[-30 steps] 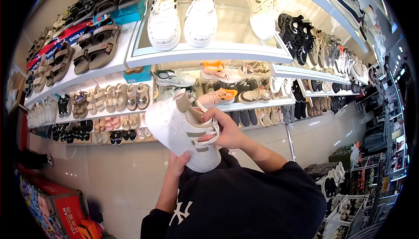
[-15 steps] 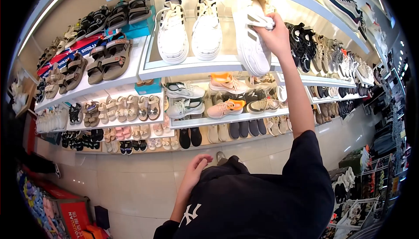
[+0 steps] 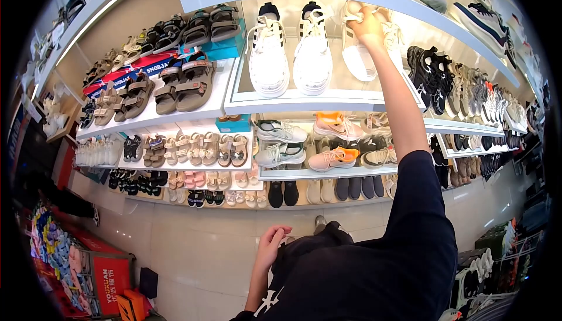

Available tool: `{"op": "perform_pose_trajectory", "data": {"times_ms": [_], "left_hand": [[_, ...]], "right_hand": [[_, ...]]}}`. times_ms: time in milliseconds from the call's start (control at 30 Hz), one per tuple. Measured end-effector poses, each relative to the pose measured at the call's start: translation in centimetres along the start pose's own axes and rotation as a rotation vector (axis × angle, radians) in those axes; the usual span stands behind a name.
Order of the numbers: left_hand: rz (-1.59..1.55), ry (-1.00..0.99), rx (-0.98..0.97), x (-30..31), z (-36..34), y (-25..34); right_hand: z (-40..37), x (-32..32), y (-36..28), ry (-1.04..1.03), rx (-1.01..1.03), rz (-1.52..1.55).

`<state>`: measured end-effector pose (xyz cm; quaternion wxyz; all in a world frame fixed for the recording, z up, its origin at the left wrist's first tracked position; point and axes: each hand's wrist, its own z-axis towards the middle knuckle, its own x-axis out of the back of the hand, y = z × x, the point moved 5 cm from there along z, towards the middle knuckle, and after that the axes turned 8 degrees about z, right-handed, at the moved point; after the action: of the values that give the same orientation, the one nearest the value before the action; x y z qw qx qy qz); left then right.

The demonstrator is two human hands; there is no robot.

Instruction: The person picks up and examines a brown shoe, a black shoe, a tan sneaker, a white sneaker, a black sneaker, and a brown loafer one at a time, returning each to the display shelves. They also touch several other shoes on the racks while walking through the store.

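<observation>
We face white shelves (image 3: 328, 103) that curve off to both sides, tiered against a beige wall (image 3: 158, 4). Brown sandals (image 3: 187, 84) fill the left tiers beside teal boxes (image 3: 229, 45). Orange and pink sneakers (image 3: 335, 157) sit lower in the middle, with dark ones (image 3: 433, 78) to the right. A bright light strip (image 3: 93, 19) runs under the top left shelf. Below us the floor (image 3: 187, 251) is glossy pale tile. A red bin (image 3: 108, 277) stands at lower left, and racks (image 3: 497, 251) crowd the right edge.
</observation>
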<state>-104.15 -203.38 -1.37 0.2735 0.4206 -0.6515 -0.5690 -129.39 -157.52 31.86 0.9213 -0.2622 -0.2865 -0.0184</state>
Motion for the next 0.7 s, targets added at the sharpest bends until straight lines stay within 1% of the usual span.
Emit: {"op": "perform_pose_trajectory", "data": {"times_ms": [33, 100, 167, 200, 300, 367, 433, 467, 567, 633, 700], "left_hand": [[0.004, 0.013, 0.021, 0.1, -0.1, -0.3], [0.015, 0.0, 0.03, 0.0, -0.2, -0.3], [0.029, -0.021, 0.049, -0.2, -0.3, -0.4], [0.058, -0.042, 0.05, -0.3, -0.2, -0.5], [0.108, -0.093, 0.057, -0.8, 0.1, -0.5], [0.13, -0.121, 0.061, -1.2, 0.2, -0.5], [0.183, -0.171, 0.056, -1.7, 0.5, -0.4], [0.197, -0.192, 0.066, -1.9, 0.6, -0.4], [0.241, -0.226, 0.037, -2.8, 0.7, 0.3], [0.248, -0.239, 0.03, -3.0, 0.6, 0.4], [0.243, -0.264, 0.04, -3.3, 0.3, 0.8]], "right_hand": [[-0.3, 0.2, 0.0, 0.04, 0.035, 0.001], [-0.5, -0.1, -0.2, 0.017, 0.047, 0.02], [-0.6, -0.8, -0.2, -0.07, 0.015, 0.017], [-0.4, -1.2, -0.1, -0.057, 0.052, -0.031], [0.5, -1.3, 0.6, -0.078, -0.034, 0.017], [0.5, -1.1, 1.0, -0.022, -0.045, -0.006], [0.3, -1.4, 0.9, -0.098, -0.132, 0.016], [-0.1, -1.5, 0.4, -0.056, -0.08, -0.044], [-1.0, -0.7, 0.0, -0.003, -0.069, -0.01], [-0.6, -0.5, 0.3, -0.024, -0.085, 0.009], [0.0, -0.3, 0.3, -0.03, -0.033, 0.007]]}}
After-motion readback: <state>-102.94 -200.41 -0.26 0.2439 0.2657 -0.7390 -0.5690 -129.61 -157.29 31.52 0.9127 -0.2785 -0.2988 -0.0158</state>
